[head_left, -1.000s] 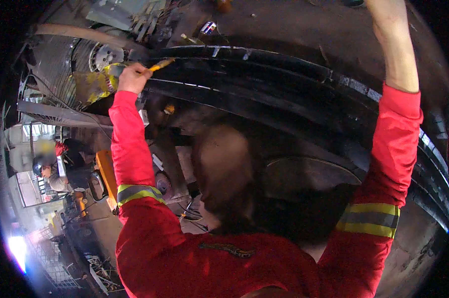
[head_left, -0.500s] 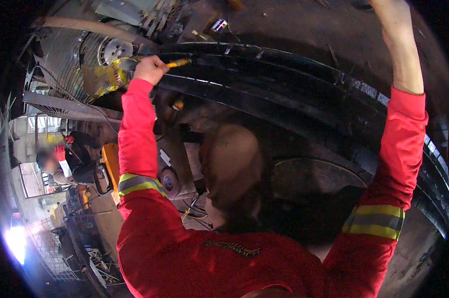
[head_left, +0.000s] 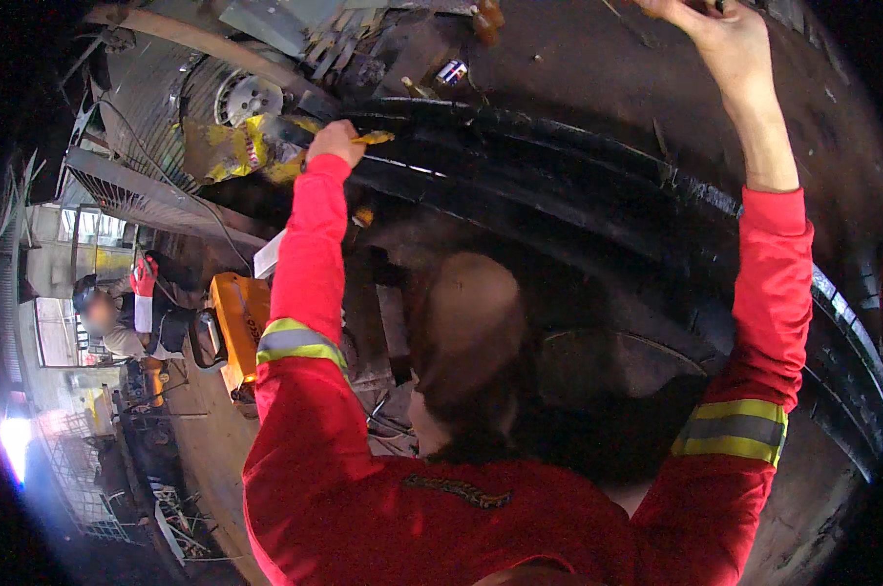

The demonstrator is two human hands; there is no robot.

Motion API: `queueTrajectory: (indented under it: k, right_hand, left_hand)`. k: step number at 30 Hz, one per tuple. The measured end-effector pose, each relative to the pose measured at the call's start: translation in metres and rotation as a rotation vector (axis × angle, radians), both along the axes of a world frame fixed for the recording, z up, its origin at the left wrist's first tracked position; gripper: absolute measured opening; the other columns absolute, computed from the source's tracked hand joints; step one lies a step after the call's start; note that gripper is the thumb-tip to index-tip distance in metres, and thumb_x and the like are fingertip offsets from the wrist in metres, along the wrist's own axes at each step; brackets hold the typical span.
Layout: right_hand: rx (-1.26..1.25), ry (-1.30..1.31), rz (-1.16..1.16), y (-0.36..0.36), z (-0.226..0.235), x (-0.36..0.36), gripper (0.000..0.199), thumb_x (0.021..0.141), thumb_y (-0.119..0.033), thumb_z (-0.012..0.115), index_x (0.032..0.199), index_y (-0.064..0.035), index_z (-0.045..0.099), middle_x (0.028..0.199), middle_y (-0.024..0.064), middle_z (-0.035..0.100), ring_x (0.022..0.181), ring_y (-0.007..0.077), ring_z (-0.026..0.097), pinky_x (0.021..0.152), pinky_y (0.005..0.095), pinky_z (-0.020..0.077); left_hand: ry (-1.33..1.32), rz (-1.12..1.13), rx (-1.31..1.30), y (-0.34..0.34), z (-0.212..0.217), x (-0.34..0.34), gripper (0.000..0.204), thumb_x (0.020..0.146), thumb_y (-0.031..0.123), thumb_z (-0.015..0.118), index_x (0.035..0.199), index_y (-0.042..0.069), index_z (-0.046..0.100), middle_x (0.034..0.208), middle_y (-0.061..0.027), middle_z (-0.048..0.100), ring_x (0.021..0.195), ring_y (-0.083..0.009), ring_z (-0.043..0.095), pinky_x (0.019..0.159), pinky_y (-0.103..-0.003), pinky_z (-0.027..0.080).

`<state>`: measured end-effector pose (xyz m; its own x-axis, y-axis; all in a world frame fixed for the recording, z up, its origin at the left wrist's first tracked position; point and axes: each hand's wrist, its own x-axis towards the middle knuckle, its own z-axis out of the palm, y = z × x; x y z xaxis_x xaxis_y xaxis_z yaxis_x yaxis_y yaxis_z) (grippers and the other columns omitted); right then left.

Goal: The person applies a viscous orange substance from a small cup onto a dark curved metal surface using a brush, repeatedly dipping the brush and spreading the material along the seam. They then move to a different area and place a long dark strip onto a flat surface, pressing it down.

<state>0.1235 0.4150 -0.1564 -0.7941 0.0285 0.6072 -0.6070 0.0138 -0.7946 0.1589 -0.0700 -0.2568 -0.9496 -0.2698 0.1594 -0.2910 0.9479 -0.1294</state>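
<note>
My left hand [head_left: 332, 144] is closed on a short yellow strip [head_left: 373, 138]; its exact kind is unclear. This hand is at the far left end of a long, curved black panel [head_left: 559, 186] that looks like a vehicle bumper. A crumpled yellow bag [head_left: 229, 148] lies just left of the hand. My right arm stretches forward, with my right hand [head_left: 730, 44] at the upper edge of the view. The fingers there are bent together and partly cut off; a small dark bit shows between them, too little to name.
A silver wheel cover [head_left: 248, 98] lies at the far left, by corrugated sheet. A small can [head_left: 451, 72] is on the floor beyond the panel. To the left stand an orange machine [head_left: 238, 327] and another person [head_left: 134, 308] with a red glove. Bright light [head_left: 15, 444] glares at lower left.
My left hand has shifted right in the picture, still with the yellow strip. My right hand has moved left, and its fingers now show. The view has turned slightly.
</note>
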Motion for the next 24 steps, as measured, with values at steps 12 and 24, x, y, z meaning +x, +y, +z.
queueTrajectory:
  k: [12,24]
  right_hand:
    - [0.087,-0.048,-0.023,0.006,0.003,-0.004,0.026,0.068,-0.008,0.077,0.088,0.0056,0.067,0.081,0.0056,0.067,0.071,0.0095,0.060,0.068,0.0238,0.0475]
    - [0.058,0.010,-0.041,0.007,0.004,-0.001,0.026,0.067,-0.006,0.078,0.087,0.0062,0.067,0.082,0.0064,0.067,0.071,0.0100,0.060,0.068,0.0233,0.0476]
  left_hand:
    - [0.216,-0.025,-0.019,0.030,0.028,0.021,0.024,0.072,0.021,0.065,0.095,0.015,0.065,0.088,-0.0154,0.066,0.084,-0.0350,0.063,0.075,-0.046,0.049]
    - [0.425,-0.209,0.268,0.087,-0.049,0.070,0.014,0.075,0.009,0.059,0.088,0.009,0.054,0.076,-0.0206,0.062,0.073,-0.0411,0.060,0.062,-0.048,0.047]
